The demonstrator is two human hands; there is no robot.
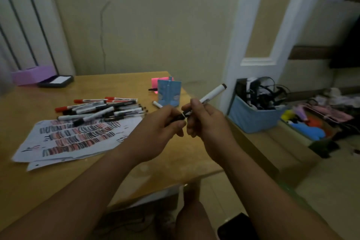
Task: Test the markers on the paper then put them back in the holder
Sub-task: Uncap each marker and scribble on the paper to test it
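My right hand (204,119) grips a white marker (212,93) whose barrel points up and to the right. My left hand (165,122) pinches the marker's black cap (178,118) right at the marker's lower end; whether the cap is on or off I cannot tell. Both hands hover above the wooden table (155,161). A pile of several red and black markers (101,108) lies on the table to the left. In front of it are paper sheets (74,140) covered with red and black test strokes. A light blue holder (169,92) stands at the table's far right.
A single marker (157,104) lies beside the holder, with a pink object (158,82) behind it. A purple box (31,75) and a black ink pad (56,81) sit at the far left. A blue basket of cables (255,111) stands right of the table.
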